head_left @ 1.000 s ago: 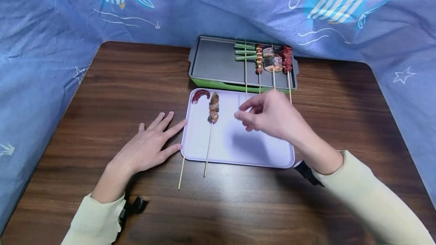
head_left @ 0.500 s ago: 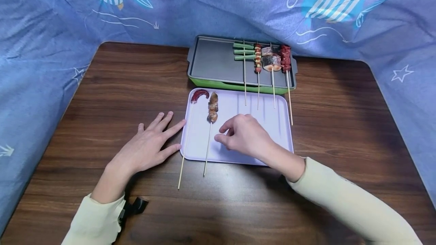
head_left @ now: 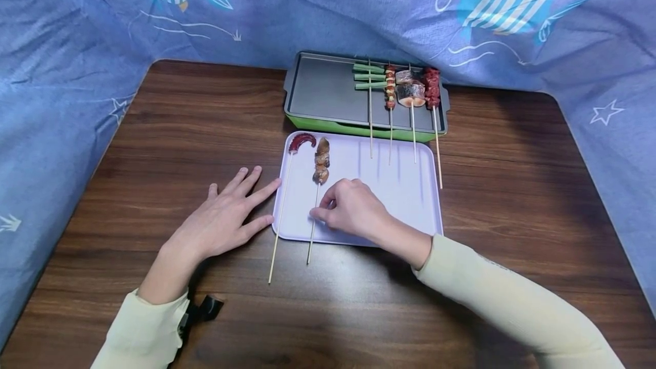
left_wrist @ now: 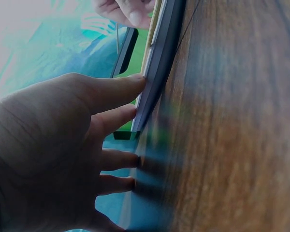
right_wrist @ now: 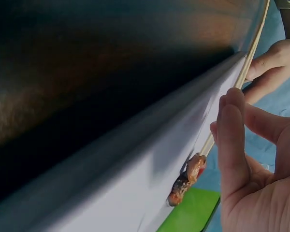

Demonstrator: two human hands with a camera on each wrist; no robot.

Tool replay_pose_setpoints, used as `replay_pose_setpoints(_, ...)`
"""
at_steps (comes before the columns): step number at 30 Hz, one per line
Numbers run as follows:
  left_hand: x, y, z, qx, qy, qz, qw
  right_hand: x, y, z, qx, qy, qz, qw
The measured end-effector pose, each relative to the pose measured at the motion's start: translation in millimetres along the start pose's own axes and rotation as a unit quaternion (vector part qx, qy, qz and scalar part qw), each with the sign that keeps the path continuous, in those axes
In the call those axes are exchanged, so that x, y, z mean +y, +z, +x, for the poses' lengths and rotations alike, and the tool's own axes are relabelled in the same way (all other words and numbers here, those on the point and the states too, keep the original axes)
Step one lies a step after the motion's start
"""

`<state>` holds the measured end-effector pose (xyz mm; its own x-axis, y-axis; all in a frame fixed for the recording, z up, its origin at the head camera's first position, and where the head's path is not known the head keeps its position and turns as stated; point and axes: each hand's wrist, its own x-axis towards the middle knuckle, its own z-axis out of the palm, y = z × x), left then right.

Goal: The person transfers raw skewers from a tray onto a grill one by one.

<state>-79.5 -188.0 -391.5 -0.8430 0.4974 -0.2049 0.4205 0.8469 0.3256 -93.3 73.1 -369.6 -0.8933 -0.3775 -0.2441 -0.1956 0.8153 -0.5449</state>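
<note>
My right hand (head_left: 351, 209) pinches the bare stick of a browned meat skewer (head_left: 322, 167), below its chunks, over the lilac tray (head_left: 405, 209). In the right wrist view, thumb and fingertips meet at that stick, and the meat chunks (right_wrist: 187, 180) lie close to the tray. My left hand (head_left: 220, 221) is spread on the table, its thumb and index fingertip right at the tray's left rim. The left wrist view shows the thumb (left_wrist: 118, 92) against that rim. Left of the meat skewer lies a skewer with a dark red curled tentacle (head_left: 301, 142), its stick crossing the tray's front edge.
Behind the tray stands a green grill with a grey plate (head_left: 328, 90). On its right half lie skewers of green stalks (head_left: 370, 77), small red and yellow pieces (head_left: 390, 87), fish chunks (head_left: 411, 93) and red meat (head_left: 432, 89); their sticks point forward. A blue patterned cloth (head_left: 328, 10) hangs behind.
My right hand has moved left and toward the front, from near the grill's sticks to the meat skewer, and its fingers have closed on the stick. The left hand has stayed put.
</note>
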Motion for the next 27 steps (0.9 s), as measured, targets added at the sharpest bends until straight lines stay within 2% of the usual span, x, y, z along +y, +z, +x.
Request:
replay_pose_setpoints(7,-0.5,-0.6,0.8,-0.002,0.001,-0.006,1.0,3,4,3,-0.003,0.001,0.01,1.0)
replay_pose_setpoints(18,-0.6,-0.1,0.0,-0.006,-0.002,-0.003,1.0,7,7,6,-0.022,0.016,0.061,0.998)
replay_pose_setpoints(27,-0.4,0.7,1.2,-0.007,-0.004,-0.001,1.0,13,7,2,-0.022,0.046,0.105,0.993)
